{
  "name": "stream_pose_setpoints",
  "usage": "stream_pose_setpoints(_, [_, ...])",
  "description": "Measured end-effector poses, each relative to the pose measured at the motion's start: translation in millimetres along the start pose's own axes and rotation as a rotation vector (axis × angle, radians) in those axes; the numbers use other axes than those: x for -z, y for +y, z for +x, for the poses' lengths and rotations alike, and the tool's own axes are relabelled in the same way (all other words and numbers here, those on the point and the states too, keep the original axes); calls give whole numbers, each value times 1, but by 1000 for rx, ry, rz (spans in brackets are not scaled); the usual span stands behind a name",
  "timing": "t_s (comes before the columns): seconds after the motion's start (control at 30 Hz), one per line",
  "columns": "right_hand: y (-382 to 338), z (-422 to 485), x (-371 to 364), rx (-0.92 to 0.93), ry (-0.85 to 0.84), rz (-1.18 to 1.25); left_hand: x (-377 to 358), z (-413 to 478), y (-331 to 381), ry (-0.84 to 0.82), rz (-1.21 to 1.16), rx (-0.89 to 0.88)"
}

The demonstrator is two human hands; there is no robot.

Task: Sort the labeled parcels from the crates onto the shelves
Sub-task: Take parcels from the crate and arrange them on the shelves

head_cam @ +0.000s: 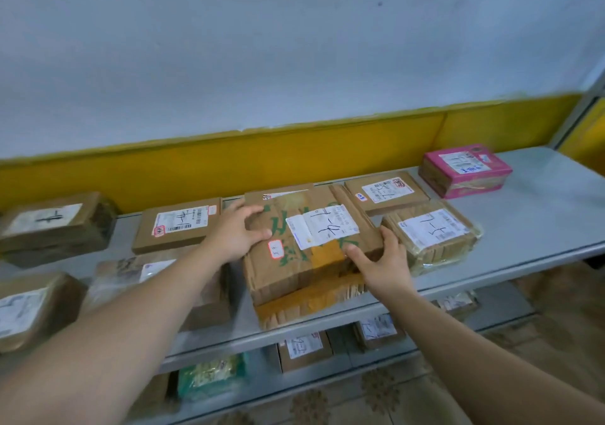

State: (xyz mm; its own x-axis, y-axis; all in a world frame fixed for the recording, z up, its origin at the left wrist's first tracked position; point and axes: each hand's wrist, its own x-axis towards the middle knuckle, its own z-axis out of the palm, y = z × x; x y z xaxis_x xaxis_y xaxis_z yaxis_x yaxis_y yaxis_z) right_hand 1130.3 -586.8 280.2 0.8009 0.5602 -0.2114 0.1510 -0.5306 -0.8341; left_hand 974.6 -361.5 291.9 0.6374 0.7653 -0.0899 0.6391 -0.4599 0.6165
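A brown cardboard parcel (pixel 304 254) with green lettering, orange tape and a white handwritten label lies on top of another taped parcel (pixel 311 303) near the front edge of the grey shelf (pixel 523 228). My left hand (pixel 235 231) grips its far left corner, thumb on the top face. My right hand (pixel 383 261) holds its near right corner, fingers curled over the edge.
Other labelled parcels lie all round: a flat box (pixel 176 224) to the left, a tape-wrapped one (pixel 432 234) to the right, a flat box (pixel 386 192) behind, a pink box (pixel 465 169) at far right. Lower shelves hold more parcels (pixel 304 349). A yellow and white wall stands behind.
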Motion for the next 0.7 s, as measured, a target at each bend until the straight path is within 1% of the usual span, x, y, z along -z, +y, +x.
stream_pose_setpoints(0.13, [5,7,-2,41,-17,-58,-4,-13,15,35,235,-86])
stream_pose_setpoints(0.2, [8,9,3,73,-48,-80,-14,-37,27,6,317,-127])
stream_pose_setpoints(0.33, [25,13,13,135,-120,-114,-37,-78,41,-170,419,-40])
stream_pose_setpoints(0.4, [35,18,16,151,-164,-130,-43,-81,41,-175,527,-31])
stream_pose_setpoints(0.47, [44,23,18,152,-202,-156,-44,-78,36,-139,596,-54])
stream_pose_setpoints(0.53, [54,28,18,159,-242,-232,-43,-74,30,-123,626,-76])
stream_pose_setpoints(0.7, [82,42,13,167,-346,-505,-33,-68,22,-159,680,-87])
